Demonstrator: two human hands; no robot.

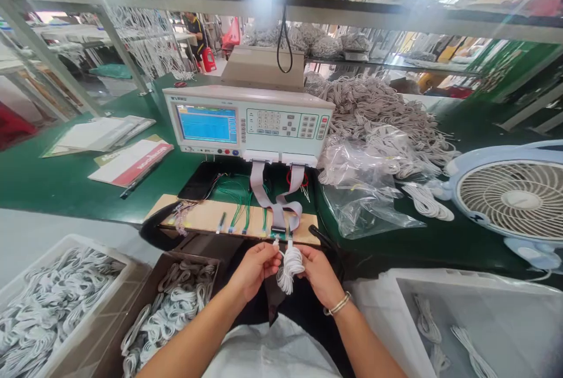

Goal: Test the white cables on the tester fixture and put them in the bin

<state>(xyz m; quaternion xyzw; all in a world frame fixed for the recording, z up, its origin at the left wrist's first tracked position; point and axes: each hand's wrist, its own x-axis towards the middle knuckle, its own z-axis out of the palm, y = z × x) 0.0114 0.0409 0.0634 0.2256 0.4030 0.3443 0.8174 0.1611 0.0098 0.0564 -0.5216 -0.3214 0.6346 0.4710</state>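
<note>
A coiled white cable point(290, 272) hangs between my two hands at the front edge of a wooden board point(206, 217). My left hand point(259, 268) pinches one white plug end of the cable, close to a small green socket board point(277, 236). Wrapped by my right hand point(319, 272) is the coil near its other end, which points up at the board's edge. Whether either plug is seated in a socket I cannot tell. Grey ribbon cables point(264, 187) run from the board up to a white tester point(246, 120) with a lit blue screen.
Bins of coiled white cables, a white one point(74, 243) and a brown one point(169, 258), stand at left. Another white bin point(440, 275) with several coils is at right. A cable heap point(382, 108), plastic bags point(365, 214) and a fan point(510, 196) occupy the right side.
</note>
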